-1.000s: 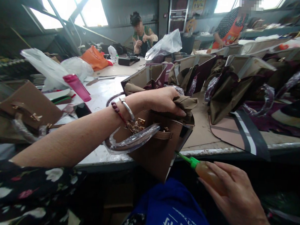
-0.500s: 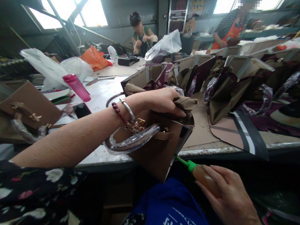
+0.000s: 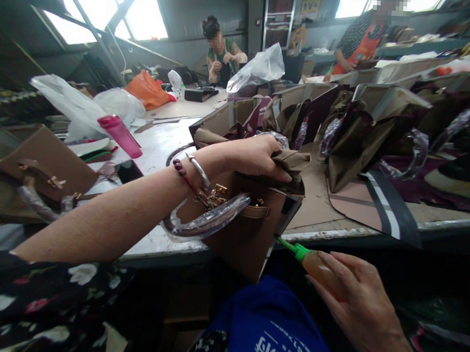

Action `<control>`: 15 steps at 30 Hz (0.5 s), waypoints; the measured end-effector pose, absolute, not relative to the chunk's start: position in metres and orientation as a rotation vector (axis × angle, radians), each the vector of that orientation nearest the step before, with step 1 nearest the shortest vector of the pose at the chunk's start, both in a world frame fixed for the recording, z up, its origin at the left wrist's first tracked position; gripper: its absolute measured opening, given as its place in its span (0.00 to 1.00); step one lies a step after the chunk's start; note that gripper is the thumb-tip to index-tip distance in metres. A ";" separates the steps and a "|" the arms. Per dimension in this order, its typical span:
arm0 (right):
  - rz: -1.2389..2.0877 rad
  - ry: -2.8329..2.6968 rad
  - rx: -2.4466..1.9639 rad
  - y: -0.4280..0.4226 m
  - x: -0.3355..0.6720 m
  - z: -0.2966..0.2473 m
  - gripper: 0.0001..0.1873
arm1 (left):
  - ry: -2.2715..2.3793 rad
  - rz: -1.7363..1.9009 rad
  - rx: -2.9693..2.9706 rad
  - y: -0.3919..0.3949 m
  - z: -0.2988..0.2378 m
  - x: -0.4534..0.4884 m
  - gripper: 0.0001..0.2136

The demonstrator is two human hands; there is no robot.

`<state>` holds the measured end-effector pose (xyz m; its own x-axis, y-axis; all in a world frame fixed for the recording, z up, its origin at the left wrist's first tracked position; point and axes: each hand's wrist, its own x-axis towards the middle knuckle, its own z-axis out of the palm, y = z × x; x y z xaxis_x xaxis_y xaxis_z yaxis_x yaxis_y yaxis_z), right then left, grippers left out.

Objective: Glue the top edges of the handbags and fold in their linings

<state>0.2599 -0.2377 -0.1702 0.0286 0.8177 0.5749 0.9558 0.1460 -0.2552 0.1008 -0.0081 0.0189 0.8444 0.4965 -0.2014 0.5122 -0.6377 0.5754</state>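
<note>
A brown handbag (image 3: 236, 233) tilts over the front edge of the table, its handle (image 3: 213, 219) wrapped in clear plastic. My left hand (image 3: 261, 159) grips the bag at its top, fingers closed on the olive lining (image 3: 293, 163) that bunches out of it. In my right hand (image 3: 364, 293) is a squeeze bottle (image 3: 324, 273) of amber liquid with a green nozzle (image 3: 290, 247). The nozzle's tip is at the bag's right side edge; whether it touches cannot be made out. My right fingers wrap round the bottle.
Several unfinished bags (image 3: 377, 120) stand along the table (image 3: 158, 141) on the right. Another brown bag (image 3: 49, 157) is at the left, near a pink bottle (image 3: 122, 135) and a phone (image 3: 129, 171). Two people (image 3: 224, 56) work across the room.
My right hand has brought the bottle's nozzle slightly up along the bag's side edge. My left hand and the bag have hardly moved.
</note>
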 end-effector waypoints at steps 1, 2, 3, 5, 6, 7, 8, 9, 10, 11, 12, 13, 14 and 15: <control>-0.265 -1.823 -1.701 -0.239 0.260 -0.176 0.18 | 0.743 -0.030 2.375 -0.009 0.019 0.101 0.11; -0.237 -1.829 -1.705 -0.241 0.259 -0.181 0.18 | 0.749 -0.028 2.371 -0.010 0.020 0.101 0.11; -0.207 -1.835 -1.710 -0.242 0.258 -0.186 0.18 | 0.747 -0.028 2.366 -0.010 0.020 0.101 0.10; -0.163 -1.853 -1.715 -0.244 0.256 -0.191 0.18 | 0.740 -0.026 2.356 -0.011 0.020 0.101 0.10; -0.155 -1.861 -1.707 -0.245 0.255 -0.191 0.18 | 0.734 -0.026 2.354 -0.011 0.020 0.100 0.10; -0.154 -1.862 -1.697 -0.245 0.254 -0.190 0.17 | 0.732 -0.024 2.352 -0.010 0.019 0.100 0.10; -0.154 -1.856 -1.688 -0.244 0.254 -0.187 0.17 | 0.733 -0.021 2.351 -0.010 0.019 0.100 0.10; -0.162 -1.843 -1.679 -0.244 0.254 -0.184 0.17 | 0.736 -0.016 2.351 -0.009 0.019 0.100 0.10; -0.175 -1.825 -1.675 -0.242 0.254 -0.180 0.17 | 0.739 -0.010 2.352 -0.009 0.018 0.100 0.10; -0.192 -1.811 -1.676 -0.241 0.254 -0.176 0.17 | 0.740 -0.005 2.354 -0.009 0.018 0.099 0.10; -0.204 -1.806 -1.682 -0.239 0.255 -0.173 0.17 | 0.742 -0.003 2.357 -0.009 0.018 0.099 0.10; -0.217 -1.807 -1.686 -0.238 0.255 -0.171 0.17 | 0.745 -0.005 2.361 -0.009 0.018 0.099 0.10; -0.223 -1.816 -1.691 -0.237 0.256 -0.171 0.17 | 0.746 -0.010 2.367 -0.010 0.019 0.099 0.10; -0.221 -1.824 -1.699 -0.237 0.256 -0.172 0.17 | 0.749 -0.014 2.372 -0.011 0.019 0.099 0.10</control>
